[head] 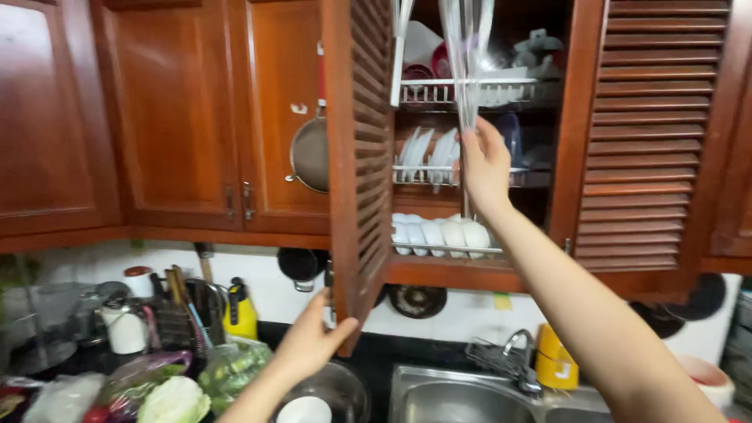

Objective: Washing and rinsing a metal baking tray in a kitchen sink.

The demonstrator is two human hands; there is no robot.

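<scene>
My left hand (313,337) grips the bottom edge of the open louvred cabinet door (362,149). My right hand (484,160) reaches up into the open cabinet and holds the handle of a long wire whisk (468,47), which points upward past the top wire rack (470,90). The middle rack (427,174) carries upright white plates (427,149). White bowls (442,233) stand in a row on the bottom rack.
A second louvred door (650,133) stands open at right. Below are a steel sink (462,395) with a tap (521,356), a yellow cup (554,360), a glass bowl (329,395), bagged vegetables (180,388), a utensil holder (188,309) and a hanging strainer (312,153).
</scene>
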